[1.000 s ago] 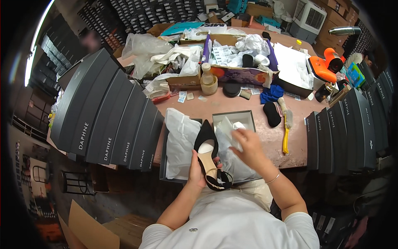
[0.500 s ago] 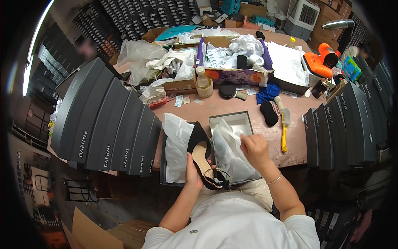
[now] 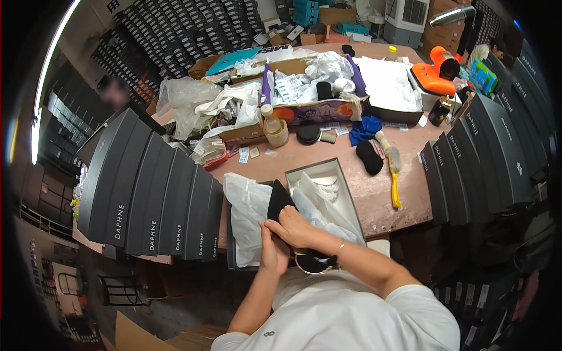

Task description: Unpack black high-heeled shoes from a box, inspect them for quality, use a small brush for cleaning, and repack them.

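Observation:
A black pointed shoe [image 3: 278, 202] with an ankle strap is held over the open boxes near my body, toe pointing away from me. My left hand [image 3: 273, 253] grips it from the left side, thumb up along the edge. Bent fingers of my right hand [image 3: 294, 227] press in at the shoe's front opening, the thumb close to my left thumb; the fingertips are hidden. Under the shoe, white tissue paper [image 3: 242, 202] lies in the left box part. Beside it, a grey open box [image 3: 350, 202] holds more crumpled tissue [image 3: 328, 213].
Stacked dark shoeboxes stand left [image 3: 140, 187] and right [image 3: 468, 158]. Beyond the boxes are a yellow-handled brush [image 3: 395, 187], a black pad [image 3: 369, 158], a blue cloth [image 3: 365, 130], a bottle [image 3: 275, 131] and a purple carton [image 3: 316, 112] with paper.
My right hand has left the tissue in the right box and moved left into the shoe's front. The shoe has tilted, hiding its insole. The view has shifted slightly.

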### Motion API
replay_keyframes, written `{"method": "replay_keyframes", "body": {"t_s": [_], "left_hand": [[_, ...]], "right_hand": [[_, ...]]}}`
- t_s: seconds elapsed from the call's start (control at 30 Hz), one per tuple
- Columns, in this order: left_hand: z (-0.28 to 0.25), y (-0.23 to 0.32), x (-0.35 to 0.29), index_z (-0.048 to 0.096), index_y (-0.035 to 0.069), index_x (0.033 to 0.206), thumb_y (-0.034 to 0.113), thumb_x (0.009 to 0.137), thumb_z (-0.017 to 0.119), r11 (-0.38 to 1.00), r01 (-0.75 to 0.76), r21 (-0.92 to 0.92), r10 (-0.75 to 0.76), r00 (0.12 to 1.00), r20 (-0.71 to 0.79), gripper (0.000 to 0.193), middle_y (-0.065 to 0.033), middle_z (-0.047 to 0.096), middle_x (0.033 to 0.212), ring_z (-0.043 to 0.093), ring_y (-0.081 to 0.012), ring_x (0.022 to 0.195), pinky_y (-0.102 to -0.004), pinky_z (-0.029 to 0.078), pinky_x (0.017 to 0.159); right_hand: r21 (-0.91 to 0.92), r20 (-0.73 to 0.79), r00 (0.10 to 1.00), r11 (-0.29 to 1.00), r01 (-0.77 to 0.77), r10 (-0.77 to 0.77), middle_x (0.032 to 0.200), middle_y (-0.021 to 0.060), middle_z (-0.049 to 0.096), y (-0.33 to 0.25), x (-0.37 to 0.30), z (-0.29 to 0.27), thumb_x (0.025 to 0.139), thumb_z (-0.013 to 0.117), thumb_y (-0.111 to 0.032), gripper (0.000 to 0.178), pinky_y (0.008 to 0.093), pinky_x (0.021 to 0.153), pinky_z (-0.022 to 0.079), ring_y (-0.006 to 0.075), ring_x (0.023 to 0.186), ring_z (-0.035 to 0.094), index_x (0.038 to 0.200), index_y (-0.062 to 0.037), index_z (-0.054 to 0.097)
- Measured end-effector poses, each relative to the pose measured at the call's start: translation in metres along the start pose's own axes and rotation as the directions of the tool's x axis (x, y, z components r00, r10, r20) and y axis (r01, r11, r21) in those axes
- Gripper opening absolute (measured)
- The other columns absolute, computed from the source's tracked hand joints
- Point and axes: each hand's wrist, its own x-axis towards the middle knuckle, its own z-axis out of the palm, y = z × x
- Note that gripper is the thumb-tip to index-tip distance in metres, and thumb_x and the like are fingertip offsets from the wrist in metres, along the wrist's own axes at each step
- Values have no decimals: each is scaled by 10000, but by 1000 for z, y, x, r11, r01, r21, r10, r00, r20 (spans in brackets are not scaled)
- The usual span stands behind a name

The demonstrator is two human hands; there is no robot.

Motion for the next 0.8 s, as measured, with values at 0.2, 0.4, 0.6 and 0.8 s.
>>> {"method": "replay_keyframes", "body": {"t_s": [0.2, 0.4, 0.6, 0.8], "left_hand": [[-14, 7, 56, 480, 95, 1171, 267, 955, 539, 1000, 0, 25, -2, 998, 70, 283, -54, 583, 973, 600, -168, 860, -308, 515, 747], [-28, -3, 41, 459, 72, 1275, 251, 945, 533, 995, -95, -24, 95, 995, -2, 383, -58, 574, 1064, 586, -171, 959, -310, 495, 822], [-21, 3, 34, 511, 78, 1187, 274, 944, 520, 993, -96, 66, 98, 995, -25, 312, -65, 605, 1009, 601, -175, 910, -316, 507, 796], [-26, -28, 41, 492, 82, 1236, 264, 940, 523, 999, 19, -36, -20, 1000, -24, 349, -56, 596, 1026, 599, -175, 906, -320, 508, 789]], "right_hand": [[138, 13, 970, 960, -243, 243, 940, 308, 536, -12, -6, 7, 970, 380, -490, 628, 471, 822, 387, 446, 832, 475, 975, 113, 557], [155, -101, 995, 988, -10, 26, 951, 316, 534, -15, -10, 25, 976, 376, -471, 612, 484, 760, 365, 456, 834, 460, 990, 119, 536], [311, -98, 995, 949, 58, -29, 955, 285, 419, -35, -27, -2, 934, 485, -490, 635, 445, 758, 382, 392, 794, 430, 957, 142, 423], [124, 159, 970, 971, -202, 182, 842, 275, 504, -25, -36, -9, 920, 518, -431, 548, 488, 740, 384, 420, 841, 468, 946, 115, 557]]}}
